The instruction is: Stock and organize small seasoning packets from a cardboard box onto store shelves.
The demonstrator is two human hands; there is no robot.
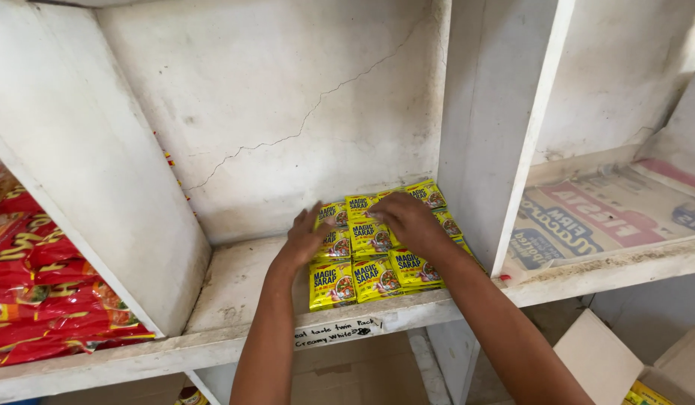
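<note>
Both hands rest on a block of yellow seasoning sachets (366, 262) laid in rows on the white shelf (235, 296). Left hand (306, 236) lies flat with fingers spread over the left column of sachets, pressing rather than gripping. Right hand (407, 217) covers the back rows, fingers curled down over the packets; whether it has one pinched cannot be told. The sachets sit in the middle compartment, pushed toward its right side, just beside the white upright divider (490, 135), which hems them in on that side. A slanted divider (85, 165) closes the compartment's left, well apart from the sachets. Behind them stands a cracked back wall (287, 105). Red snack packets (40, 292) fill the left compartment. Printed paper lining (603, 214) covers the right compartment's floor. Below, at the lower right, is a cardboard box (648, 367).
</note>
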